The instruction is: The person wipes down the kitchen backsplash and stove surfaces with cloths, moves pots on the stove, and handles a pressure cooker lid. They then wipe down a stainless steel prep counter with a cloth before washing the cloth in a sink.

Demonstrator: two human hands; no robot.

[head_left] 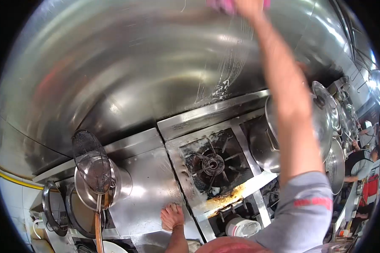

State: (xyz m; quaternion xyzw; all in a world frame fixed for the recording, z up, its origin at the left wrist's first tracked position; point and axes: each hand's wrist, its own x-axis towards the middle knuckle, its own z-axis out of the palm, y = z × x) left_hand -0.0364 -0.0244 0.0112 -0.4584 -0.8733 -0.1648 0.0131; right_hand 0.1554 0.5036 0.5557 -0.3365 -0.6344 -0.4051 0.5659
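My right hand (248, 5) is raised at the top edge of the view, pressing a pink cloth (223, 5) against the stainless steel wall (156, 55). White suds (223, 87) streak down the wall below it. My left hand (172, 216) rests with curled fingers on the steel counter (150, 185), left of the stove; nothing can be made out in it. Below the wall, the gas burner (212, 164) has a wet, sudsy surround, with brown and yellow grime (230, 196) along its front edge.
A mesh strainer (90, 162) lies over a steel pot (121, 185) at the left. Large pots (261, 145) and lids stand right of the burner, behind my right arm. A white tub (242, 227) sits at the front. Other people (363, 162) are at the far right.
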